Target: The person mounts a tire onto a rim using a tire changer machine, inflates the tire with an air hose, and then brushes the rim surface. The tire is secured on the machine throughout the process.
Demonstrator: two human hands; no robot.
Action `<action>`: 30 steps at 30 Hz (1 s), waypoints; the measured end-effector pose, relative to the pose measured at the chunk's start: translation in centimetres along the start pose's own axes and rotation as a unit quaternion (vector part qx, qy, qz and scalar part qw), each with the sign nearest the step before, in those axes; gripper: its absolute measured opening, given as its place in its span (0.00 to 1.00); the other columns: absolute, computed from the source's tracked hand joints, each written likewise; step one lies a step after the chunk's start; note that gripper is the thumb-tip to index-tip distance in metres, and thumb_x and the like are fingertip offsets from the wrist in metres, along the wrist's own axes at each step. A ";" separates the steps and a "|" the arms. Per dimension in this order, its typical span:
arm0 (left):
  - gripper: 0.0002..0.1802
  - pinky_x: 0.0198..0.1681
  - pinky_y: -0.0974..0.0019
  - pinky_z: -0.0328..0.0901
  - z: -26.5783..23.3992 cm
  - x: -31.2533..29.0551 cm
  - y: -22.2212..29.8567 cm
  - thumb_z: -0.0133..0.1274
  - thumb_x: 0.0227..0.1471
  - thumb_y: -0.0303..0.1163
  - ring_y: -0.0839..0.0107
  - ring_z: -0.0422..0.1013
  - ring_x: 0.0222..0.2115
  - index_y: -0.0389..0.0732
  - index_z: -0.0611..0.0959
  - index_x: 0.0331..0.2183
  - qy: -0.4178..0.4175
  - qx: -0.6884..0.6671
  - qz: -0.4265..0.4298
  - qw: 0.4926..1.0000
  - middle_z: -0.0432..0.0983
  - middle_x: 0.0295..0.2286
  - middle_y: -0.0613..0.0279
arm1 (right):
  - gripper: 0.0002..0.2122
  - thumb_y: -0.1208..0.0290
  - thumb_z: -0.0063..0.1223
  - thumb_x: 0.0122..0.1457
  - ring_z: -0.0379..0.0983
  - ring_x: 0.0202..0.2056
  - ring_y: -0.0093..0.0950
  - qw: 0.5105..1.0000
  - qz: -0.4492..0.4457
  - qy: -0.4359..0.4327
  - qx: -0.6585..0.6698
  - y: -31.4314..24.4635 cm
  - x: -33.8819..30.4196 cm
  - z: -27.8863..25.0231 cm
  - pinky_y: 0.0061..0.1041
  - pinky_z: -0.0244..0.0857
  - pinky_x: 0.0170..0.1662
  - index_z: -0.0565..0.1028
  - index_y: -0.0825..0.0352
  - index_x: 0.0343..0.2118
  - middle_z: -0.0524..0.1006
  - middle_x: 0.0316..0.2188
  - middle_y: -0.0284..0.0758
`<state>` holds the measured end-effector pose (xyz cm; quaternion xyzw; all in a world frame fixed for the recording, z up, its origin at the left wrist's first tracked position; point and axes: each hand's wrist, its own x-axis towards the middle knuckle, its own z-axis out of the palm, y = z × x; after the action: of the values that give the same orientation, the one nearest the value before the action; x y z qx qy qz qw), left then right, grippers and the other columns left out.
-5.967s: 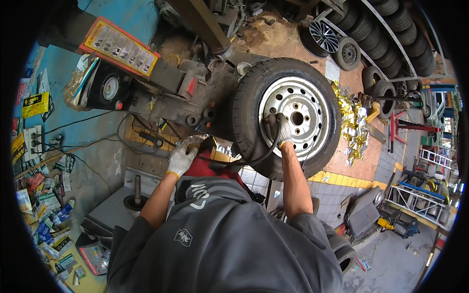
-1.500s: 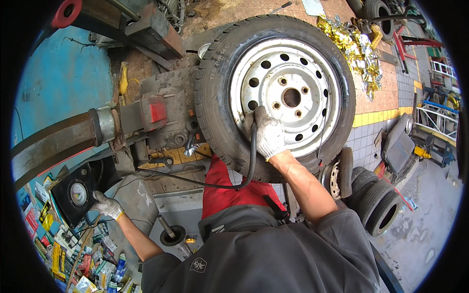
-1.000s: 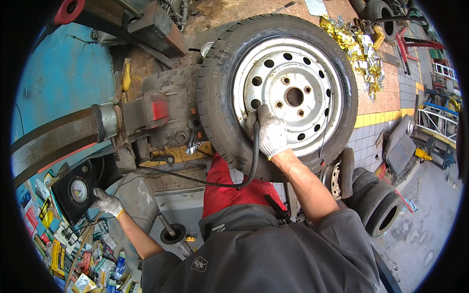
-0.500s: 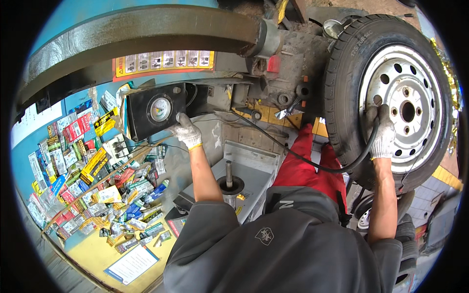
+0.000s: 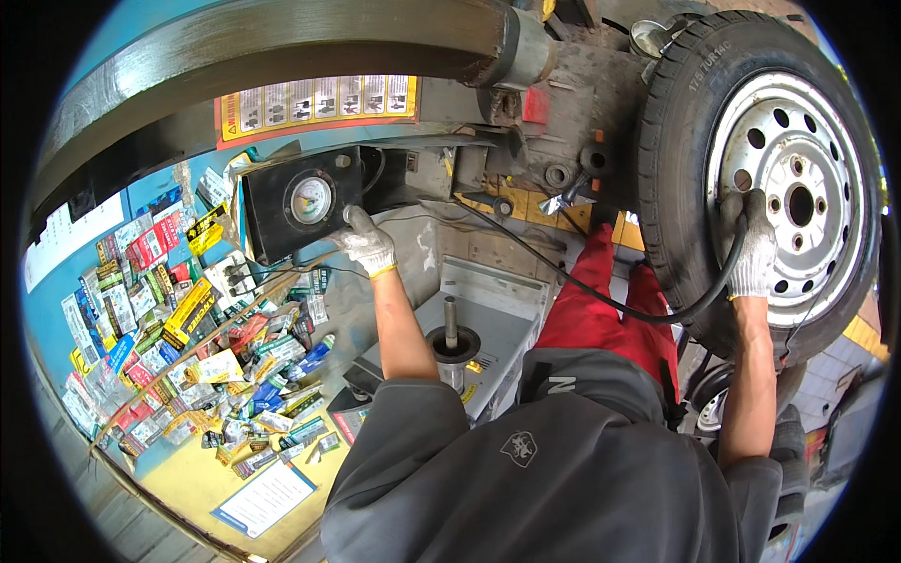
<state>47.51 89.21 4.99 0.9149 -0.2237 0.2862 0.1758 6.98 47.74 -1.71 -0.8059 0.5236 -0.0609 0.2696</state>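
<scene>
Since the frame half a second back, the view has been closing in: the left hand [image 5: 364, 242], then hovering just short of the black gauge box [image 5: 302, 200], is now lying against that box's lower right corner, while the right hand [image 5: 751, 246] is staying where it was on the wheel [image 5: 762, 178].

Taking the gauge box as the landmark: it is sitting under the long dark steel arm [image 5: 282, 56] and just below the yellow-and-orange warning label [image 5: 317, 101], with its round white dial facing the camera. The gloved left hand is touching the box at its lower right corner, fingers curled loosely around a small grey knob or lever there — whether they are truly clamping it I cannot tell. The forearm is running down and to the right from the box toward the grey-jacketed shoulder.

Far to the right of the box, the tyre and its silver steel rim are standing upright against the machine. The gloved right hand is pressed onto the rim's left side, fingers closed around the end of a black air hose [image 5: 601, 293]. That hose is sagging from the hand in a curve and running back left toward the box, crossing over the red trousers [image 5: 601, 310].

Below and left of the box, a yellowish bench [image 5: 202, 474] is carrying a dense scatter of small coloured packets [image 5: 188, 328]. Below and right of it, a grey machine table [image 5: 493, 300] with an upright metal post [image 5: 451, 324] is standing — between the two arms.
</scene>
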 end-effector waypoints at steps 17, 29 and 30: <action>0.34 0.62 0.44 0.61 0.2 0.2 0.7 0.54 0.66 0.41 0.34 0.70 0.53 0.21 0.69 0.60 0.012 -0.107 -0.096 0.990 0.71 0.56 0.25 | 0.13 0.58 0.51 0.70 0.80 0.32 0.60 1.000 -0.011 0.006 -0.029 0.5 0.3 0.3 0.54 0.69 0.31 0.75 0.65 0.43 0.79 0.27 0.59; 0.27 0.59 0.42 0.65 0.6 -0.8 -2.7 0.55 0.65 0.32 0.31 0.71 0.49 0.27 0.69 0.59 0.003 -0.074 -0.085 0.994 0.71 0.54 0.24 | 0.13 0.58 0.52 0.70 0.80 0.33 0.59 1.000 -0.010 0.007 -0.016 0.5 0.0 0.1 0.52 0.70 0.32 0.76 0.64 0.43 0.79 0.27 0.57; 0.32 0.59 0.43 0.65 0.5 -0.7 -2.0 0.55 0.65 0.33 0.33 0.71 0.50 0.24 0.66 0.61 0.015 -0.089 -0.106 0.990 0.71 0.55 0.25 | 0.13 0.58 0.52 0.70 0.80 0.33 0.59 1.000 -0.010 0.010 -0.014 0.2 0.0 0.0 0.52 0.70 0.32 0.76 0.64 0.43 0.79 0.26 0.57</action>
<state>48.26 90.89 3.80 0.9099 -0.1475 0.2585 0.2890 6.79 47.68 -1.77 -0.8141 0.5192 -0.0636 0.2524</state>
